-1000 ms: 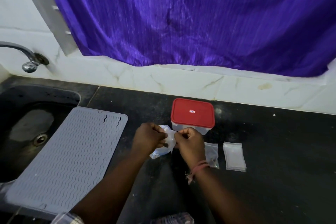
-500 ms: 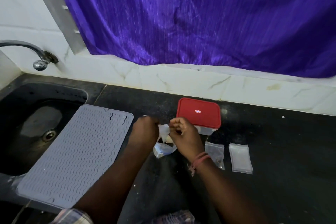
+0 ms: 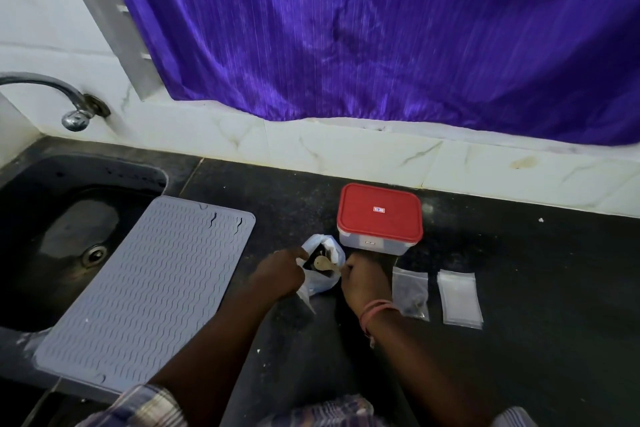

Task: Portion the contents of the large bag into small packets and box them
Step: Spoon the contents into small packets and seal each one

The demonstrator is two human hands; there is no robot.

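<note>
Far left of both hands: dark sink (image 3: 52,218) with tap (image 3: 74,114) above, grey ribbed mat (image 3: 138,291) lying partly over the sink edge, partly on the black table (image 3: 536,288). Left hand (image 3: 280,274) comes in from lower centre, forearm angled up-right, fingers curled, pinching the left rim of the large bag (image 3: 323,265). Bag sits between the hands, mouth held open; dark contents inside, pale spoon (image 3: 323,264) lying in the opening. Right hand (image 3: 365,282) just right of the bag, fingers curled, gripping the bag's right rim at the spoon handle; can't tell if it holds the handle too. Pink band (image 3: 375,308) on that wrist. Just beyond the right hand: clear box with red lid (image 3: 379,213), lid on. Right of the right hand, flat on the table: small packet (image 3: 411,293) with dark bits inside, then a stack of empty packets (image 3: 459,298), slightly apart. Purple curtain (image 3: 381,28) hangs behind.
</note>
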